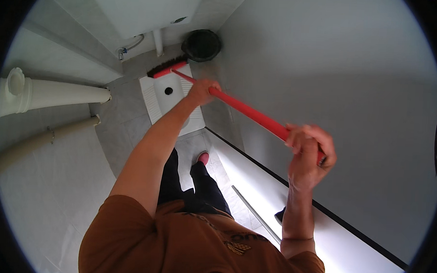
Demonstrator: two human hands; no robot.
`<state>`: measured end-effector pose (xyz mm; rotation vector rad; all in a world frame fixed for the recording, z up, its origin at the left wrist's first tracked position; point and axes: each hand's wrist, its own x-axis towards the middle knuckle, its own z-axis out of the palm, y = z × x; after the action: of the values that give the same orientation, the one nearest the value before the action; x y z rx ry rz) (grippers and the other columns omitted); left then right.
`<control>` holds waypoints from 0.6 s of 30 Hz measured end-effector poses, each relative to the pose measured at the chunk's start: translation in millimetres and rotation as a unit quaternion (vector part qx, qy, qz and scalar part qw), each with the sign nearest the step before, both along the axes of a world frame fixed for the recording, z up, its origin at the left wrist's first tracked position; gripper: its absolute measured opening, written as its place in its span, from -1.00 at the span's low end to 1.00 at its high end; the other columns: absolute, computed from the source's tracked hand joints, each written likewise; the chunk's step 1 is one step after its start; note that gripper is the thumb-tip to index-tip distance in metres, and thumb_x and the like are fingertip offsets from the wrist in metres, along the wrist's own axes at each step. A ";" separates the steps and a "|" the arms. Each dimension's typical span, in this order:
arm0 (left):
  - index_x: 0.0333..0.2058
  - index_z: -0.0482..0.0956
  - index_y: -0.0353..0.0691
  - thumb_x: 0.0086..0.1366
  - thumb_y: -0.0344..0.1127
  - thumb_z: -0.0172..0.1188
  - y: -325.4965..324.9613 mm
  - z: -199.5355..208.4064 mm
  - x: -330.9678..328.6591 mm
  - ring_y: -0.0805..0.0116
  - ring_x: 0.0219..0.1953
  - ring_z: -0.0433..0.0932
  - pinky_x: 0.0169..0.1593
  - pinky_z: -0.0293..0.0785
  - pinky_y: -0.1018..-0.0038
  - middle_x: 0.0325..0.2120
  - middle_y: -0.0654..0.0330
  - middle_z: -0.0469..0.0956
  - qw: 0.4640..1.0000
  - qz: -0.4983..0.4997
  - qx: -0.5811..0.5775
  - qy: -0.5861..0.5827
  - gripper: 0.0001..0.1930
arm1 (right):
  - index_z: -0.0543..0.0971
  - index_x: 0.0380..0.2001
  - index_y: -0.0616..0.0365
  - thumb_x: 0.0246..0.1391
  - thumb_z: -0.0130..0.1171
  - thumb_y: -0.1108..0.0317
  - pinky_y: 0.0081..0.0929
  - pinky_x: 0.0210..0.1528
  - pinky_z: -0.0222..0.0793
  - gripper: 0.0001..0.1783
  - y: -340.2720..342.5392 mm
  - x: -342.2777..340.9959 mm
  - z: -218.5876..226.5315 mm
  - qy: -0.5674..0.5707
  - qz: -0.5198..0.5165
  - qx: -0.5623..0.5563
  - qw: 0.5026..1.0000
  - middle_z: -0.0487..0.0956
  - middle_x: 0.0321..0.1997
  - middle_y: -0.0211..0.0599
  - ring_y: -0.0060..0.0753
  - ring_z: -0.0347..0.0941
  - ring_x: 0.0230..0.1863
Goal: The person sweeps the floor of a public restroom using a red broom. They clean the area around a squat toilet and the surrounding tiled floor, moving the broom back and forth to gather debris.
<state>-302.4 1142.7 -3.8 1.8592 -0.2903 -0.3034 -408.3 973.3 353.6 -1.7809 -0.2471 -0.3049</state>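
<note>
- Left hand [203, 92] and right hand [313, 148] wrap round the red broom [251, 113].
- Its head is at the far end of the squat pan [162, 102]; contact cannot be told.
- Grey tiles pave the floor [124, 108].
- Left forearm [152, 143] hides part of the pan; the frame crops a white fixture [146, 11]; the bin [201, 45] is too dark inside.

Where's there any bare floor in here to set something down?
The widest bare patch is the grey floor between the thick white pipe and the squat toilet. A narrower strip runs between the toilet and the right-hand wall, partly behind the broom. It's crowded beyond the toilet, around the black bin and drainpipe.
</note>
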 end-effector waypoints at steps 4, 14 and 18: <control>-0.36 0.64 -0.14 -0.13 -0.61 0.22 -14.9 12.4 -49.0 0.22 -0.39 0.60 -0.23 0.48 0.39 -0.44 0.17 0.63 0.998 -0.061 0.004 0.020 -0.71 | 0.51 -0.25 0.24 0.21 -0.10 0.57 -0.26 -0.25 0.48 -0.83 -1.5 -4.2 15.1 -0.024 0.084 0.084 0.993 0.32 -0.70 -0.44 -0.57 0.24 -0.68; -0.35 0.59 -0.13 0.00 -0.47 0.29 -79.7 104.7 -34.6 0.17 -0.33 0.56 -0.26 0.44 0.35 -0.43 0.21 0.58 0.980 0.073 -0.116 -0.141 -0.81 | 0.44 -0.19 0.16 0.28 -0.19 0.52 -0.28 -0.34 0.49 -0.82 -23.8 -12.1 86.8 -0.147 0.065 -0.075 0.984 0.28 -0.77 -0.48 -0.55 0.30 -0.73; -0.36 0.58 -0.14 -0.01 -0.47 0.29 -77.8 57.5 -62.0 0.18 -0.34 0.57 -0.27 0.45 0.35 -0.45 0.22 0.59 0.995 0.022 -0.076 -0.058 -0.81 | 0.50 -0.19 0.20 0.28 -0.08 0.50 -0.22 -0.29 0.50 -0.85 -22.9 -24.1 39.0 -0.090 0.077 -0.062 0.991 0.32 -0.75 -0.44 -0.55 0.28 -0.71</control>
<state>-364.3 1064.8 53.7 1.7321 -0.3418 -0.1401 -432.3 950.4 392.6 -1.8457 -0.5393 -0.3472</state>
